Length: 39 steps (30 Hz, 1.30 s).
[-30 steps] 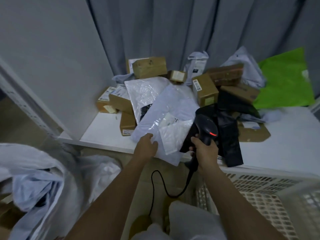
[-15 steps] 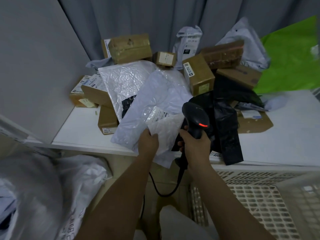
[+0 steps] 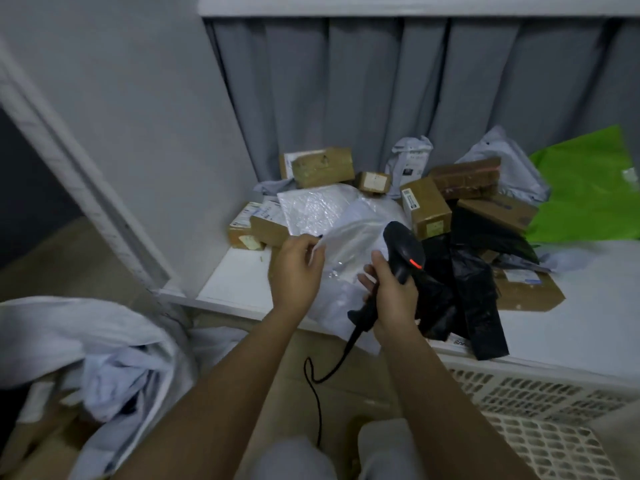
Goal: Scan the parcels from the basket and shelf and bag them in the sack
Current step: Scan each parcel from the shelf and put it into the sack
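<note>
While the slumped white fabric sack (image 3: 114, 344) gapes at lower left, its contents are too dim to read. Left hand (image 3: 297, 271), grip closed, pinches the edge of the crinkled white plastic mailer parcel (image 3: 346, 244) lying on the white shelf (image 3: 239, 282). Risk: slick film slips out, or glare defeats the scan; label not visible. Right hand (image 3: 393, 299) grips the black corded handheld barcode scanner (image 3: 403, 247). Dangling cable could snag. White lattice plastic basket (image 3: 540, 403) is cut off.
</note>
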Motion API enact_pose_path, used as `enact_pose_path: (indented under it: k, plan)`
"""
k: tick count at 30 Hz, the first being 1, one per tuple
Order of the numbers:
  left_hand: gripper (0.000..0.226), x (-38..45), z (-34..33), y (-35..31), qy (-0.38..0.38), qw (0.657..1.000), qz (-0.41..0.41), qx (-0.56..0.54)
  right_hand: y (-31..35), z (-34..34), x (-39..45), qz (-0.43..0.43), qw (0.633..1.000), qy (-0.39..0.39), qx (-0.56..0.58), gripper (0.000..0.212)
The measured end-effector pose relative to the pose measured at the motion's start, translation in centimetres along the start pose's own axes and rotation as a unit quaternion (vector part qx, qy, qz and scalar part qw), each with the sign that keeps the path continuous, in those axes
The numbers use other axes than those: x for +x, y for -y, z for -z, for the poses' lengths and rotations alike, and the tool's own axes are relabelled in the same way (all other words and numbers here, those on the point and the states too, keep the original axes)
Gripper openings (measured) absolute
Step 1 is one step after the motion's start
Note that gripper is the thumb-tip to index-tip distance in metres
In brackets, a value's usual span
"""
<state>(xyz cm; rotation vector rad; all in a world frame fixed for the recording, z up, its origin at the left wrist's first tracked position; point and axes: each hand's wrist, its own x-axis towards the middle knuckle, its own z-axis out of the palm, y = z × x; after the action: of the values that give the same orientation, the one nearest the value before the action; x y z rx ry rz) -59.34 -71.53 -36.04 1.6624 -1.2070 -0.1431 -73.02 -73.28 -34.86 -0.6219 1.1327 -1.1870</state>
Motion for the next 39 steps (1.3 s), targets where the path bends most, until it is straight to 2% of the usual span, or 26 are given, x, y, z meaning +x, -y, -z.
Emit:
enact_pose_path:
  k: [4, 7, 9, 12, 15, 16, 18, 20, 25, 29, 33, 39]
  plan:
    - [0.004, -2.7, 7.7, -2.6, 0.009, 0.990, -0.105, 0.094, 2.2, -4.3, -5.0, 0.026, 0.999, 0.034, 0.000, 0.032]
    - [0.007, -4.5, 13.1, -3.8, 0.018, 0.977, -0.153, 0.149, 3.3, -7.0, -8.3, 0.027, 0.995, 0.078, -0.055, 0.028]
    - [0.010, -5.5, 16.3, -4.3, 0.042, 0.976, -0.163, 0.139, 3.8, -8.5, -10.6, 0.040, 0.989, 0.101, -0.103, 0.025]
    - [0.028, -7.3, 20.2, -5.6, 0.088, 0.990, -0.074, 0.087, 4.7, -9.6, -14.1, 0.089, 0.971, 0.164, -0.147, 0.025]
    - [0.044, -8.3, 23.2, -7.0, 0.017, 0.997, 0.056, 0.056, 4.9, -9.4, -16.7, 0.116, 0.947, 0.243, -0.178, 0.026]
    - [0.049, -8.3, 24.1, -7.5, -0.008, 0.995, 0.101, 0.013, 4.9, -9.1, -17.3, 0.116, 0.941, 0.265, -0.176, 0.028]
    - [0.048, -8.2, 25.7, -8.8, -0.018, 0.973, 0.193, -0.123, 4.8, -8.9, -18.3, 0.109, 0.933, 0.294, -0.177, 0.030]
    - [0.039, -8.1, 26.8, -9.1, -0.035, 0.951, 0.243, -0.191, 4.7, -8.7, -19.1, 0.110, 0.930, 0.299, -0.184, 0.029]
    - [0.042, -8.0, 28.3, -9.4, -0.126, 0.942, 0.209, -0.232, 4.8, -9.0, -20.3, 0.132, 0.934, 0.266, -0.201, 0.022]
    - [0.023, -8.2, 29.2, -10.6, -0.171, 0.931, 0.165, -0.276, 5.0, -9.1, -21.0, 0.119, 0.939, 0.274, -0.169, 0.019]
    - [0.033, -7.9, 29.9, -10.6, -0.227, 0.879, 0.170, -0.384, 5.1, -8.7, -21.7, 0.140, 0.944, 0.274, -0.118, 0.020]
    - [0.042, -7.7, 28.1, -10.3, -0.215, 0.828, 0.203, -0.477, 4.5, -9.2, -22.5, 0.153, 0.946, 0.263, -0.110, 0.025]
